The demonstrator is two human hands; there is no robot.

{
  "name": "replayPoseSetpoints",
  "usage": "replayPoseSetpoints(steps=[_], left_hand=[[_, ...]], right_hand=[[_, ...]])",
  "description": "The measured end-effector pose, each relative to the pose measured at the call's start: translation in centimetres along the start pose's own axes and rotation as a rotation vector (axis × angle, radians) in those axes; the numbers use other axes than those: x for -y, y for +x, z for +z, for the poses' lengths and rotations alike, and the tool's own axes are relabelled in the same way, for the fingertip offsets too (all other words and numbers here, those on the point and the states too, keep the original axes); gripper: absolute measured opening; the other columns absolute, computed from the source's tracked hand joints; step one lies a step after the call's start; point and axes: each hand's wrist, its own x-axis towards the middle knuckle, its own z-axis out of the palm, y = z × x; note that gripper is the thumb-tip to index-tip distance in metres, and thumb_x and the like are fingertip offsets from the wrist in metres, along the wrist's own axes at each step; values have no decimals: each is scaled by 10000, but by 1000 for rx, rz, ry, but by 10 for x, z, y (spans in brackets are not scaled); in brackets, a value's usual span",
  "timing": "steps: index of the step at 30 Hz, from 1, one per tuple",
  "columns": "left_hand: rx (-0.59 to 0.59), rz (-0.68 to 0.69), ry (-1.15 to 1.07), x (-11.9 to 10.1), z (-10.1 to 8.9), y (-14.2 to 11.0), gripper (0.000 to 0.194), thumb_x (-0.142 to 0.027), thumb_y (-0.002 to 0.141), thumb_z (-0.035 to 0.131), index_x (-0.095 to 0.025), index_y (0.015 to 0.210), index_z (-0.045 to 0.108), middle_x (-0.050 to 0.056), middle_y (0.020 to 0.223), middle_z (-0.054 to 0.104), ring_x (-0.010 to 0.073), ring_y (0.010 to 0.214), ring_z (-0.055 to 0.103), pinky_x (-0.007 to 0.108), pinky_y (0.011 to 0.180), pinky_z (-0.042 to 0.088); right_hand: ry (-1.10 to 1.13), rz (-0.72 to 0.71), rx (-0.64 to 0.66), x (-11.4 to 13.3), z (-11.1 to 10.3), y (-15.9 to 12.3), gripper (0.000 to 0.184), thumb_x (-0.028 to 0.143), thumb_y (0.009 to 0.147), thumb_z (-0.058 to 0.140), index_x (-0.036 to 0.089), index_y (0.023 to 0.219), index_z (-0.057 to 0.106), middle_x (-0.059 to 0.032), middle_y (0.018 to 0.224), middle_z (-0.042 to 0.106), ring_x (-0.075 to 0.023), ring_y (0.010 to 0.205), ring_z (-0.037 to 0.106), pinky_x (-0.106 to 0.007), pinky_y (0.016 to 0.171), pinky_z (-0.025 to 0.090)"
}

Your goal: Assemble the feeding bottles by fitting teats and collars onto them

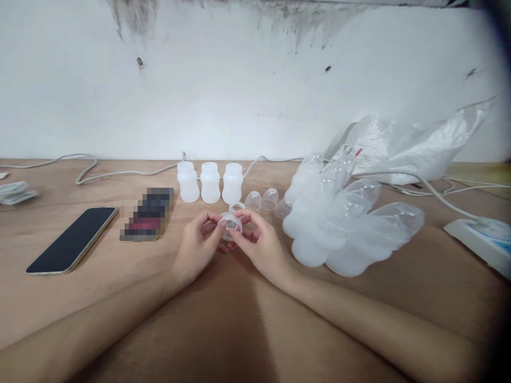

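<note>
Between my two hands is a translucent bottle collar ring (230,225), lifted just above the wooden table. My left hand (203,236) pinches its left side with thumb and fingers. On the opposite side, my right hand (255,234) grips it the same way. Just behind them lies another clear ring (237,207), partly covered by my fingers. Three open white baby bottles (210,183) stand in a row beyond. Small clear caps (270,199) sit to the right of the bottles. Closer to my right forearm lies a cluster of several capped white bottles (319,229).
A black-screened phone (74,239) and a second, pixelated phone (149,215) lie on the left. At the back right is a clear plastic bag (399,143). A white power strip (483,239) sits at the right, with cables (131,173) along the wall.
</note>
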Motion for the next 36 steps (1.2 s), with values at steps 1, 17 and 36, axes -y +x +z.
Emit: replayPoseSetpoints(steps=[1,17,36], left_hand=[[-6,7,10,0,0,0,219,-356,762,595,-168,785,485,11,791,660,126,534,638,244,495,546],[-109,515,724,-26,-10,7,209,-292,868,395,-162,987,506,70,959,586,193,928,550,326,758,460],[17,636,1559,-68,5,116,736,-480,707,604,-26,1248,401,197,1060,630,341,1214,376,601,1029,50]], right_hand=[[-4,-4,10,0,0,0,160,226,743,571,229,883,494,36,738,495,-91,558,578,-217,516,516],[208,-74,-59,-2,-4,-2,208,371,826,494,241,979,548,-42,1025,521,-138,746,566,-294,608,530],[251,-149,15,-6,-1,0,606,223,750,592,291,1249,254,-42,1050,544,-169,1000,554,-346,845,455]])
